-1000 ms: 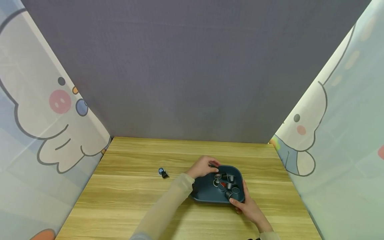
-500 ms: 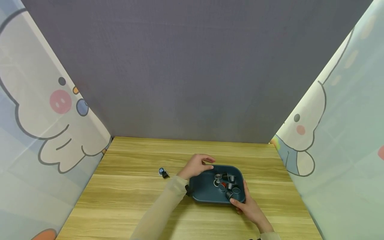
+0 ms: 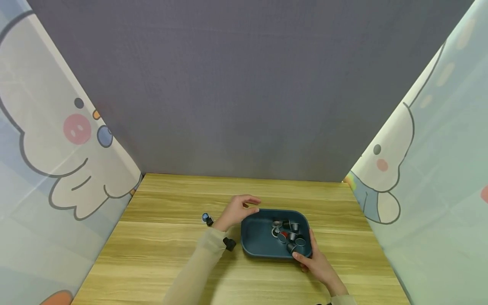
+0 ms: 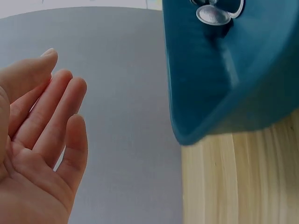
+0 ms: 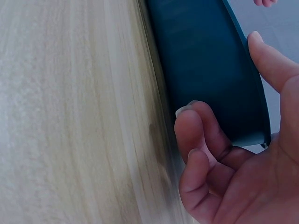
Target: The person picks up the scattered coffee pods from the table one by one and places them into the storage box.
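A dark teal tray [image 3: 256, 238] sits on the table with several coffee capsules [image 3: 292, 236] gathered in its right half, mostly dark with silver lids, one red. My right hand [image 3: 317, 263] grips the tray's front right corner. In the right wrist view its thumb lies on the rim and the curled fingers [image 5: 189, 128] are against the outer wall. My left hand [image 3: 233, 212] hovers by the tray's back left corner. Seen from the left wrist, that palm [image 4: 42, 154] is bare, its fingers loosely bent and apart from the tray.
On the table left of my left hand lie a blue capsule [image 3: 205, 216] and a black one [image 3: 209, 222], side by side. A grey panel [image 3: 244, 106] rises behind the wooden table [image 3: 160, 254]. Cartoon-printed sheets stand at both sides.
My left hand has moved left from above the tray's back edge to beyond its left corner, uncovering the tray's left part. My right hand stays at the same corner.
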The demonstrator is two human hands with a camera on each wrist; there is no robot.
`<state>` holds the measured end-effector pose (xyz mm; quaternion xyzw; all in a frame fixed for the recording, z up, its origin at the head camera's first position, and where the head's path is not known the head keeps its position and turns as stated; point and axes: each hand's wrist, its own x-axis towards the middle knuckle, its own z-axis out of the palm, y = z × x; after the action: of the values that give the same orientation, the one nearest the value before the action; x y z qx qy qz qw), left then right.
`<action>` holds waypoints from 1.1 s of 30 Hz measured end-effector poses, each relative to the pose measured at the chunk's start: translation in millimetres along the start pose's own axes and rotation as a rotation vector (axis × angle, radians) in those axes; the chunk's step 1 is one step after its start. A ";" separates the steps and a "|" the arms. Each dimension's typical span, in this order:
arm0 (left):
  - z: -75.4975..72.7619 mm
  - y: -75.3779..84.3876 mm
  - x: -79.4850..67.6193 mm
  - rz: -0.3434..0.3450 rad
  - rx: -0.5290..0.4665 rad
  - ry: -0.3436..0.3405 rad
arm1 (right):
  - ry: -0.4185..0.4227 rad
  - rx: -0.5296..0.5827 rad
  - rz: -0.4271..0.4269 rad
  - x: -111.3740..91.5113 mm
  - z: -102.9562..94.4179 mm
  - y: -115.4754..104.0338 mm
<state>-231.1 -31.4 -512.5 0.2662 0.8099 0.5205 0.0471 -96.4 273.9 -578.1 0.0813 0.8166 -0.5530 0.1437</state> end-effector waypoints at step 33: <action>-63.4 -69.8 -83.2 -0.230 0.023 0.300 | -0.003 -0.014 0.006 0.9 -0.5 -0.3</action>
<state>-209.1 -145.3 -561.0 0.0918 0.8388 0.5363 -0.0178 -97.4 274.2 -578.0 0.0822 0.8201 -0.5469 0.1471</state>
